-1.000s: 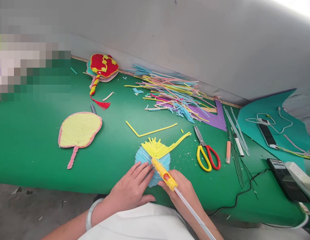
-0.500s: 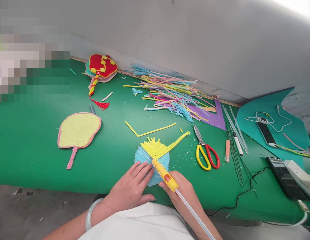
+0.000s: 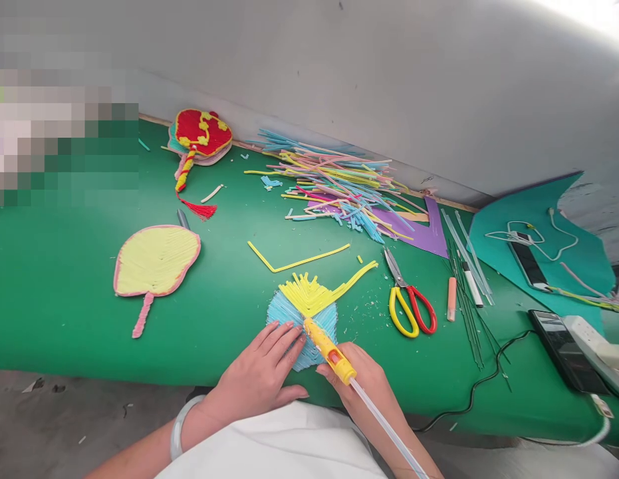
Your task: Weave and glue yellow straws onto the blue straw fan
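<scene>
A light blue fan-shaped piece (image 3: 280, 310) made of pipe cleaners lies at the table's near edge, with yellow pipe cleaners (image 3: 309, 293) laid in V rows over its upper part. My left hand (image 3: 269, 362) rests flat on its left side, fingers stretched out. In my right hand (image 3: 364, 379) is a yellow hot glue gun (image 3: 329, 349), its fingers wrapped below it and partly hidden. A clear glue stick (image 3: 383, 422) runs out of the gun's back end. The nozzle points at the lower tip of the yellow V. Beyond lies a bent yellow pipe cleaner (image 3: 274, 270).
Scissors (image 3: 400, 293) with one yellow and one red handle lie to the right. Behind is a heap of coloured pipe cleaners (image 3: 334, 179). A yellow fan (image 3: 157, 259) and a red fan (image 3: 202, 130) lie left. Wires, a phone (image 3: 563, 352) and a power strip (image 3: 593, 346) are at right.
The view has shifted very slightly. Both hands, the glue gun and the blue piece stay in nearly the same place.
</scene>
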A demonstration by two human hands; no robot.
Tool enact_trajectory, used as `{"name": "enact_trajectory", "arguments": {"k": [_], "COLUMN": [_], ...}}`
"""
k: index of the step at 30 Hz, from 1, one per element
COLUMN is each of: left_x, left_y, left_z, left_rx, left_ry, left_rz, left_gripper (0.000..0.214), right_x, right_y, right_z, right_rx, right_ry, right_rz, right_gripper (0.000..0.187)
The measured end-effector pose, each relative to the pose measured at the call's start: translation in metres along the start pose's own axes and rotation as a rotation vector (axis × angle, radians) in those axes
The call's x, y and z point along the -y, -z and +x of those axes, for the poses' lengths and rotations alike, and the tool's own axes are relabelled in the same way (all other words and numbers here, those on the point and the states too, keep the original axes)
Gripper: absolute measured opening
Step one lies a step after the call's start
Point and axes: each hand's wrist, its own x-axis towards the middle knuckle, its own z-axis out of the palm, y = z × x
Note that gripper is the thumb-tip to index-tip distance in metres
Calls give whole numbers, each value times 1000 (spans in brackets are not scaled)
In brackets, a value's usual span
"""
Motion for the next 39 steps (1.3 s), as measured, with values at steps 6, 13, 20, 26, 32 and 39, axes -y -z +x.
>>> {"name": "enact_trajectory", "arguments": {"k": [6, 13, 20, 26, 32, 39], "left_x": [0, 1, 1, 0, 1, 0], "left_y": [-2, 0, 0, 0, -1, -3], "left_z": [-2, 0, 0, 0, -1, -2], "left_rx": [11, 21, 2, -10, -9, -16], "left_ry": [2, -23, -27, -13, -1, -1], "left_rz": [0, 24, 35, 20, -9, -11], "left_gripper": [74, 75, 72, 71, 75, 74], "right_x": [1, 2, -4, -3, 0, -2], "right_y": [3, 6, 0, 6, 14, 17], "right_z": [0, 0, -7, -7, -5, -5], "right_rx": [8, 18, 22, 33, 49, 40], "right_ry": [-9, -34, -102, -129, -158, -202], "right_rz": [3, 25, 92, 146, 182, 195], "right_gripper": [39, 45, 45, 45, 46, 48]}}
